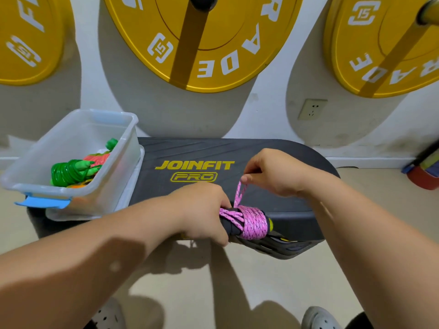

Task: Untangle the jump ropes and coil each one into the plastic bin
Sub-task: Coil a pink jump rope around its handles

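Left hand (204,210) wraps the black handles, braided pink jump rope (253,222) coiled tight around them, over the step platform's (237,153) ribbed front edge. Right hand (273,172) pinches a rope loop above the coil. Translucent plastic bin (114,162), left on the platform, holds glossy green (69,172) and orange coils.

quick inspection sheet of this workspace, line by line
surface: black step platform, work under way at its near edge
job's things: pink rope wound round its black handles; green coil and red coil in the plastic bin at the platform's left end
clutter: nothing seen
grippers: left hand grips the handles; right hand pinches a pink loop above the wraps
cables: nothing seen
surroundings: yellow weight plates and wall socket on the wall
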